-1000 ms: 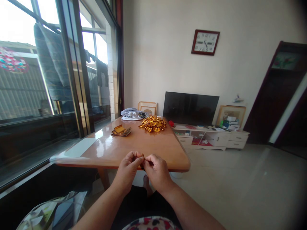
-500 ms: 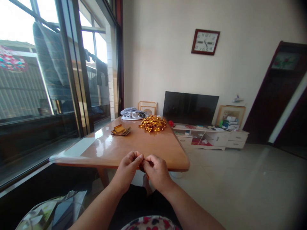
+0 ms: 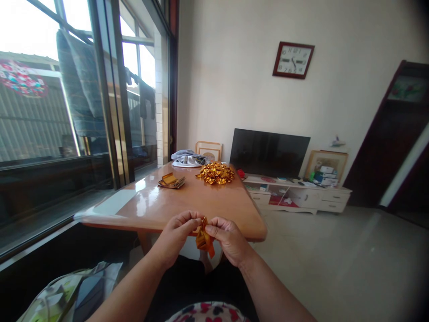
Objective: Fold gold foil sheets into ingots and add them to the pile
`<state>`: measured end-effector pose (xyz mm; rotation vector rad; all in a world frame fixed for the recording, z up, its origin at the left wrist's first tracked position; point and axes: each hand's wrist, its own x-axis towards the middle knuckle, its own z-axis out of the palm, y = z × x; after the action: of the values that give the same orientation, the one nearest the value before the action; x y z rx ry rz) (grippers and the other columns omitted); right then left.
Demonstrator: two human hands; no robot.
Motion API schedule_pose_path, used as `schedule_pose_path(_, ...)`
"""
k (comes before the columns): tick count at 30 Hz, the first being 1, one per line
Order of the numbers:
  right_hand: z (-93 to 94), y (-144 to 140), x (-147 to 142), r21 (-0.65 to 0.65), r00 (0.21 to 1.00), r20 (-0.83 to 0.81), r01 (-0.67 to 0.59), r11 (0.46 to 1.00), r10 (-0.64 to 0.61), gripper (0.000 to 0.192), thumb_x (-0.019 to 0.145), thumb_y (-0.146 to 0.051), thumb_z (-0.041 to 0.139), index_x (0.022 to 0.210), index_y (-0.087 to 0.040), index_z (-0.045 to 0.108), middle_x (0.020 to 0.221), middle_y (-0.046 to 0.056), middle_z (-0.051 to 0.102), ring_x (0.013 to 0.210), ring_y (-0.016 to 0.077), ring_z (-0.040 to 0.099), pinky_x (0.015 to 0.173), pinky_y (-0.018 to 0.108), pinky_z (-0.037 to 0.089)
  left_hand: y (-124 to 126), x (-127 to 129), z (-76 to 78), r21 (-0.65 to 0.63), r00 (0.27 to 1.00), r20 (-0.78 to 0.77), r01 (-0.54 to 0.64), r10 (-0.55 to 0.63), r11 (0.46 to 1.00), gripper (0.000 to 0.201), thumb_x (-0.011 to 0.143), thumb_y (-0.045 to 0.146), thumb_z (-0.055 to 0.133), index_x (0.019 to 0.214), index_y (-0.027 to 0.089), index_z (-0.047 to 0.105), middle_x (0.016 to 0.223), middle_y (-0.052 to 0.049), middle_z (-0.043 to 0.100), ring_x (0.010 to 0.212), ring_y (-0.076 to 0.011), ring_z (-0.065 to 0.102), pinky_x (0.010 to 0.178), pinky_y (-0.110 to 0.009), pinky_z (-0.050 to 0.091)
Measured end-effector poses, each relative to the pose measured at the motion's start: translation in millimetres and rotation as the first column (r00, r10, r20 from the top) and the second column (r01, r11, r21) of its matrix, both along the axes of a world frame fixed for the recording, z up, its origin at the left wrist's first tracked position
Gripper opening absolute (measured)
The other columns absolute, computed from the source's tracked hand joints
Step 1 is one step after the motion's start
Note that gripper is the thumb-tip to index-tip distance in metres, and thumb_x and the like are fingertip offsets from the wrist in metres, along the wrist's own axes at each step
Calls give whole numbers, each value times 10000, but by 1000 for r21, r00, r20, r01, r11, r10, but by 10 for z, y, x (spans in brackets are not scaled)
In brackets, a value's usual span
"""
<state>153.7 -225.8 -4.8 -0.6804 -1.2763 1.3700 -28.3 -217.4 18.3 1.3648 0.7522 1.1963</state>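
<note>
Between my two hands hangs a partly folded piece of gold foil paper [image 3: 203, 240], just in front of the table's near edge. My left hand [image 3: 179, 235] pinches its upper left side with thumb and fingers. On the other side, my right hand [image 3: 229, 237] grips it between thumb and forefinger. Farther off on the wooden table [image 3: 187, 205] lies a stack of flat gold paper sheets [image 3: 171, 180]. A heap of shiny folded gold foil pieces [image 3: 215, 173] sits to the right of that stack.
Folded cloth [image 3: 188, 158] lies at the table's far end. Beyond stand a television [image 3: 270, 153] and a low white cabinet [image 3: 301, 195]. A window [image 3: 110, 98] runs along the left. At lower left is a clear bag [image 3: 67, 295] with things inside.
My hands have moved slightly apart, and the gold foil paper between them now shows much more, hanging below the fingertips. The view has turned a little to the left.
</note>
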Motion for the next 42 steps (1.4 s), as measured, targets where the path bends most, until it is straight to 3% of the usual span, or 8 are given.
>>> schedule_pose_path(4,-1,-2,5,-13,999,37,-3,1000,3,276,780,-398,835,806,-162,694,736,1,672,675,139,579,701,266,461,-42,13,18,-13,999,3,44,-44,999,206,834,359,743,912,169,733,818,-43,703,748,-184,639,720,-288,494)
schedule_pose_path(12,6,-8,10,-11,994,101,31,999,-30,257,794,-379,822,819,-158,693,716,-12,637,653,119,537,647,242,435,-62,20,29,30,999,-35,-19,20,999,199,842,346,741,855,150,711,768,-17,650,710,-144,570,682,-251,447)
schedule_pose_path(17,24,-27,0,-19,992,122,31,999,-29,260,807,-388,805,815,-162,676,707,-16,630,624,112,523,627,242,434,-45,10,3,7,998,-56,23,-23,1000,265,872,417,727,867,155,686,758,-17,637,700,-145,553,668,-257,428)
schedule_pose_path(25,41,-22,-9,1,987,151,48,999,-48,271,820,-397,782,814,-155,660,707,-12,637,612,112,532,601,235,428,-20,33,-14,62,998,-48,-27,30,998,353,906,466,691,741,162,619,692,16,538,673,-127,466,651,-248,393)
schedule_pose_path(29,30,-21,-7,-8,988,145,58,998,-57,256,814,-376,785,818,-153,660,718,-13,639,620,110,532,612,235,427,-2,7,-25,49,998,-47,-27,29,998,385,961,505,600,811,157,672,769,-15,598,731,-146,519,700,-265,424)
schedule_pose_path(34,54,-33,-20,-15,987,151,62,998,-59,277,815,-403,782,814,-155,658,699,-12,635,603,114,531,593,240,427,-9,19,-56,24,997,-51,60,-59,998,304,863,447,750,823,160,658,759,-19,626,723,-153,557,693,-271,433)
schedule_pose_path(37,79,-30,-27,-23,987,147,68,997,-64,290,807,-415,789,824,-153,665,719,-1,651,619,119,548,619,252,448,-1,39,-74,26,1000,-23,4,-3,1000,302,860,440,752,818,159,652,754,-27,637,708,-156,565,672,-271,436)
schedule_pose_path(42,111,-31,8,-4,964,242,118,993,-113,293,820,-430,760,814,-149,676,651,-22,604,567,102,473,558,236,379,45,19,-86,79,995,35,-101,99,992,299,872,429,743,792,159,642,691,-4,599,647,-134,523,623,-249,417)
